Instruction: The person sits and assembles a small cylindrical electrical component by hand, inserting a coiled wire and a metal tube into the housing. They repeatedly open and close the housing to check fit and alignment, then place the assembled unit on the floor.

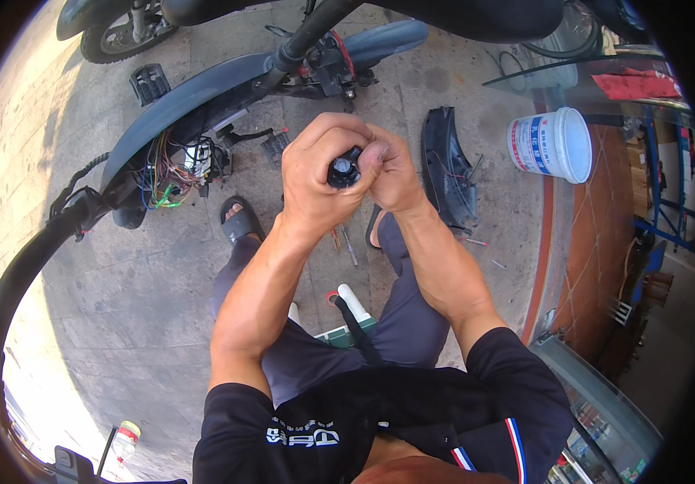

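Note:
Both hands come together in front of me around a black cylindrical part [344,168], seen end-on with a greyish round centre. My left hand [313,165] wraps it from the left, fingers curled over its far side. My right hand [396,168] closes on it from the right, the thumb lying along its edge. The hands hide most of the part, so its kind and length cannot be made out. Just beyond them stands a partly stripped two-wheeler with a dark blue-grey curved body panel [174,101]. A bundle of coloured wires [171,171] hangs loose from it.
A white bucket [534,143] stands at the right. Left of it, a black curved plastic cover [446,161] lies on the paving. A pedal-like black piece [150,84] lies at far left. A black bar [20,266] curves along the left. Small tools [350,246] lie near my feet.

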{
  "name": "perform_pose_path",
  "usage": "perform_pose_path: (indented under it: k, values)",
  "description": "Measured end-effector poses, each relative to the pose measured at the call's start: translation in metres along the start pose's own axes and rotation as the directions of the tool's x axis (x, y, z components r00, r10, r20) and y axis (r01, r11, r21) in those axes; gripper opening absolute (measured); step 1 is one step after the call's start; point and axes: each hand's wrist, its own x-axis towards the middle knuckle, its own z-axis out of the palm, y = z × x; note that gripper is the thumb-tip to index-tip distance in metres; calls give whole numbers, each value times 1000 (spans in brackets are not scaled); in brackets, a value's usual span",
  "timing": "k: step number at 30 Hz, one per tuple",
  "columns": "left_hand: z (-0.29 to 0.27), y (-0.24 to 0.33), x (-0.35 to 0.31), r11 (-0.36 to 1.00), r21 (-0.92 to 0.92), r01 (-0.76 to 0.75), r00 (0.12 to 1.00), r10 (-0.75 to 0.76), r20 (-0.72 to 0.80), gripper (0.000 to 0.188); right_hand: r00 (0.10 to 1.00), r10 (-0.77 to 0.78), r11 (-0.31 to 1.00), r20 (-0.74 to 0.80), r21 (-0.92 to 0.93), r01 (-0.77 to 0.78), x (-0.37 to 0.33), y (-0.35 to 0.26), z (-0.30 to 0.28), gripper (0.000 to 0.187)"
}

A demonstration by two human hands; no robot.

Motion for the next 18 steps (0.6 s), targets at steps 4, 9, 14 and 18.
perform_pose_path:
  k: [4, 9, 14, 18]
  values:
    - [-1, 1, -1, 1000, -10, -12, 1000, 12, 7, 18, 1000, 3, 1000, 3, 8, -3, -2, -3, -1, 35]
    - [0, 7, -1, 997, -73, 5, 999, -2, 44, 13, 991, -90, 995, 96, -29, 93, -2, -10, -11, 46]
    - [1, 8, -2, 996, -90, 9, 999, -6, 39, 13, 993, -79, 996, 92, -30, 82, -3, -9, -12, 48]
    - [-2, 6, -3, 998, -66, 1, 1000, 0, 27, 13, 994, -67, 997, 86, 34, 65, -2, -7, -6, 44]
